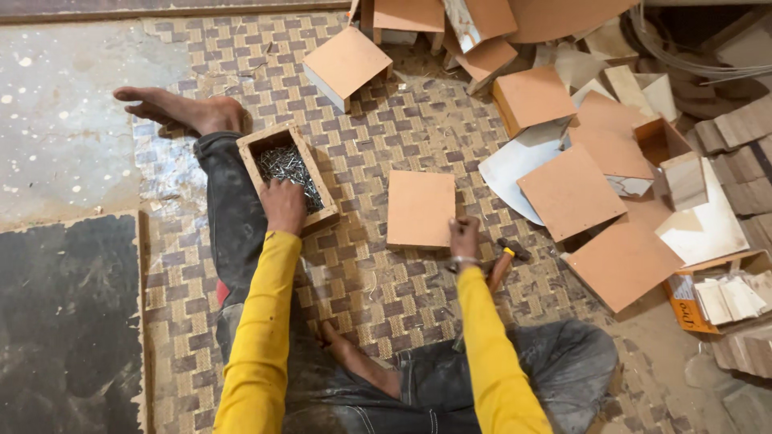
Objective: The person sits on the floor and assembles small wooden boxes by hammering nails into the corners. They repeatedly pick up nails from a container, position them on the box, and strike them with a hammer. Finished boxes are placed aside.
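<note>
I sit on a woven mat with my legs out. My left hand (pixel 282 205) reaches into a small wooden box of nails (pixel 287 166) that rests against my left leg; the fingers are down among the nails. My right hand (pixel 463 235) rests on the near right corner of a square brown board box (pixel 420 208) lying flat on the mat. A hammer (pixel 505 259) with a wooden handle lies just right of that hand, touching the mat, not held.
Many similar brown board boxes and panels (pixel 570 191) are heaped at the back and right, with white sheets (pixel 515 161) among them. Wooden strips are stacked at the far right (pixel 744 128). A dark board (pixel 68 321) lies on the left floor.
</note>
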Demonstrator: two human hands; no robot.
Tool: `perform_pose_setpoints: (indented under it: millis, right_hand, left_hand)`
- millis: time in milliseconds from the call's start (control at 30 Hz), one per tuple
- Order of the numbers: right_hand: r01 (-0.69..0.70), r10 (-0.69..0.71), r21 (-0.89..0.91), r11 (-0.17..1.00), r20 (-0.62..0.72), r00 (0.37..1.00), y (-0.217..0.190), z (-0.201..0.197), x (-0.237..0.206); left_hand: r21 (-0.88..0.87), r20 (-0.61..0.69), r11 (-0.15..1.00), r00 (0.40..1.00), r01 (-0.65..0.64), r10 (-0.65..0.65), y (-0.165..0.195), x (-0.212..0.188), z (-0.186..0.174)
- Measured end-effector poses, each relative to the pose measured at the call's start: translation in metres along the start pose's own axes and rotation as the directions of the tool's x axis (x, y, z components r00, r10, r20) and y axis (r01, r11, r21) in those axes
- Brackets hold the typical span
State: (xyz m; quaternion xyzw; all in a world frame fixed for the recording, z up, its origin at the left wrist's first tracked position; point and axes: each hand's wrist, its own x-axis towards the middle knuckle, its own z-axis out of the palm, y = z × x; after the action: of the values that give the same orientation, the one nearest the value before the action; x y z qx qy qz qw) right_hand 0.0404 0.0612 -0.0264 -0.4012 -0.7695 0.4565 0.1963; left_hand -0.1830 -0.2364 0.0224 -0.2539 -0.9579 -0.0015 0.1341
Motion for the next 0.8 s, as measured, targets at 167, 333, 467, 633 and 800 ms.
perform_pose_setpoints:
  millis: [167,333,467,633,800]
  right_hand:
    - [0.163,-0.149,-0.044,0.986,0.221,0.964,0.03,-0.029,-0.023]
    - [0.067,-0.005,-0.313,0.947,0.193,0.981,0.027,-0.016,-0.029]
    - [0.147,-0.135,-0.297,0.944,0.06,0.989,0.016,-0.01,-0.024]
    - [0.204,-0.296,-0.654,0.728,-0.032,0.955,0.028,-0.041,-0.049]
    - [-0.162,0.082,-0.585,0.795,-0.16,0.984,0.079,-0.08,-0.115]
  left_hand:
    - [-0.304,-0.116,0.946,0.981,0.114,-0.156,-0.007,-0.02,-0.008]
    - [-0.886,0.03,0.44,0.965,0.146,-0.26,0.025,-0.036,-0.016]
    - [-0.922,0.387,0.026,0.921,0.386,0.052,0.103,-0.053,-0.007]
    - [-0.952,0.237,-0.179,0.967,0.25,0.088,0.183,-0.045,0.018]
    - [-0.908,-0.033,0.416,0.998,-0.049,0.046,0.198,-0.059,0.027]
